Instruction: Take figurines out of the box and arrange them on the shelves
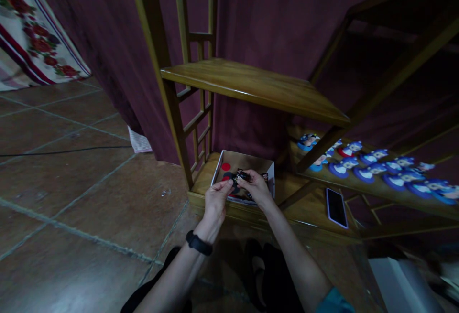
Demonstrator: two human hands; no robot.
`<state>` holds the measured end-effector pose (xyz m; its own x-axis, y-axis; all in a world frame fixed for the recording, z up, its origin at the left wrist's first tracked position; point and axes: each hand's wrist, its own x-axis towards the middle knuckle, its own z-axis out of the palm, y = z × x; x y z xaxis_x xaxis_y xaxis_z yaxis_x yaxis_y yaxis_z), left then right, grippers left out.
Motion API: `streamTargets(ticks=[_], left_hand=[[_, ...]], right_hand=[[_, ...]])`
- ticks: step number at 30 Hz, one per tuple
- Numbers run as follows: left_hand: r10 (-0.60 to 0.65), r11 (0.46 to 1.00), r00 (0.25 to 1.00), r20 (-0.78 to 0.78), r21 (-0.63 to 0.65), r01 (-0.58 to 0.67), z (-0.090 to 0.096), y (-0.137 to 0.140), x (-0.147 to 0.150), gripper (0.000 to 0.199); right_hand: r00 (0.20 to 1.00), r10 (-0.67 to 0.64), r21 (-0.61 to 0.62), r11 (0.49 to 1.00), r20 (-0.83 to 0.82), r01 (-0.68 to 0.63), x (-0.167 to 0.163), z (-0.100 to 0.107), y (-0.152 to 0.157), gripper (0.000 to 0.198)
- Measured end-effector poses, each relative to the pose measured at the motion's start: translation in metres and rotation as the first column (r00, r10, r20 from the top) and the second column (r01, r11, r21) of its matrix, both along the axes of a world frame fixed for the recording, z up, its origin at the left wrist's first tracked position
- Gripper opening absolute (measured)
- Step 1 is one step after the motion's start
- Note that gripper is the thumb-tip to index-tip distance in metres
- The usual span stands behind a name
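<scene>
Both of my hands are held together over an open cardboard box (267,166) on the bottom board of a wooden shelf unit. My left hand (217,201), with a black band on its wrist, and my right hand (255,187) pinch a small dark flat item (241,176) between their fingertips. Inside the box lie a red round piece (225,166) and several other dark and red pieces, partly hidden by my hands.
A middle shelf board (251,86) juts out above the box. To the right, a lower shelf carries rows of several blue and white figure-shaped pieces (376,166). A phone (336,207) lies face up on the bottom board. Tiled floor stretches left; a dark red curtain hangs behind.
</scene>
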<state>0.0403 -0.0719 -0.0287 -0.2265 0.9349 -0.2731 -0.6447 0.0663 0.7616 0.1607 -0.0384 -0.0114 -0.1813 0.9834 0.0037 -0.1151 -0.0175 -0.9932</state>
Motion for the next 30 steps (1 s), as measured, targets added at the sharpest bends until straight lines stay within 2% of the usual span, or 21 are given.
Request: streamTargets(ticks=[7,15,23,27,30], left_hand=[[-0.135,0.987,0.986,0.096,-0.078,0.143,0.003,0.002,-0.014,0.014],[-0.192,0.975,0.976,0.101,-0.096,0.202,0.002,0.004,-0.021,0.009],[-0.16,0.98,0.983,0.086,-0.101,0.169,0.006,0.004,-0.021,0.026],[-0.163,0.979,0.984,0.073,-0.113,0.17,0.007,0.006,-0.023,0.024],[-0.161,0.979,0.984,0.071,-0.112,0.169,0.007,0.007,-0.023,0.023]], right_hand=[[0.994,0.083,0.034,0.996,0.065,-0.085,0.005,-0.006,0.003,0.034],[0.99,0.103,0.024,0.994,0.097,-0.106,0.003,-0.011,0.005,0.033],[0.988,0.131,0.024,0.991,0.082,-0.133,0.002,-0.008,0.006,0.04],[0.991,0.08,0.011,0.997,0.111,-0.082,0.006,-0.002,0.005,0.042],[0.985,0.154,0.013,0.988,0.082,-0.156,0.006,-0.002,0.003,0.035]])
